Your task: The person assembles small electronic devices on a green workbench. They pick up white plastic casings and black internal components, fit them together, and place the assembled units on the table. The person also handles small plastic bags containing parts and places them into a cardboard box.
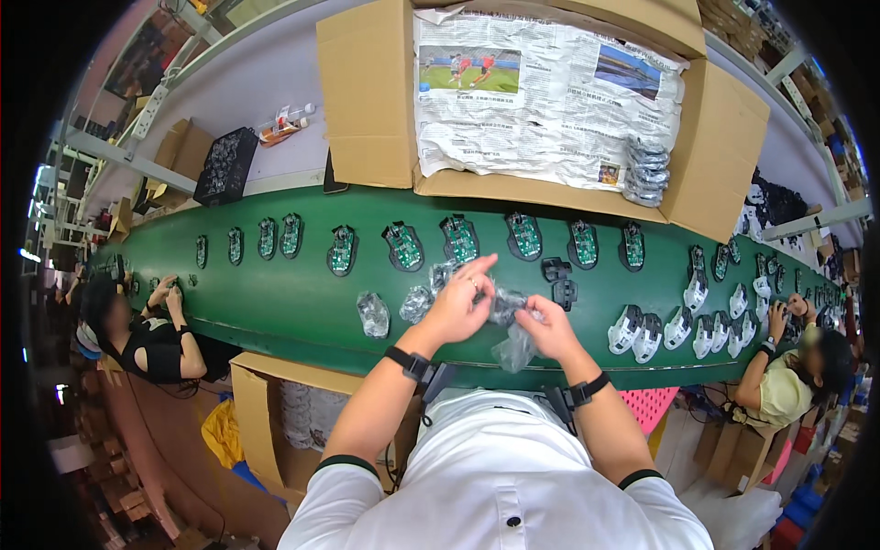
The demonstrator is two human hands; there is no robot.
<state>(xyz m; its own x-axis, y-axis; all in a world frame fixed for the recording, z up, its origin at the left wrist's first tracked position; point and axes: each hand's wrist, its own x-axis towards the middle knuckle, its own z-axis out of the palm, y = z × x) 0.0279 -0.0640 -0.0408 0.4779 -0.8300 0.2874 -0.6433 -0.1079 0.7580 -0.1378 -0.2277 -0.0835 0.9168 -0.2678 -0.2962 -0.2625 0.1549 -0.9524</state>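
Observation:
My right hand (550, 328) pinches a crumpled clear plastic bag (515, 350) over the near part of the green bench. A dark part (506, 307) shows through the plastic between my hands; its kind is hard to make out. My left hand (461, 302) is beside the bag with its fingers stretched out. Plastic-wrapped parts (373, 314) lie to the left of it, and another wrapped part (415, 304) is close to its wrist. Two black plastic pieces (556, 269) rest just beyond my right hand. Mouse bases with green circuit boards (460, 238) stand in a row behind.
A large open carton (541, 188) lined with newspaper stands at the bench's far side. White and grey mouse shells (647, 337) cluster to the right. Co-workers sit at the left (137, 339) and right (797, 376). Another open carton (257, 403) stands below the green bench (321, 312).

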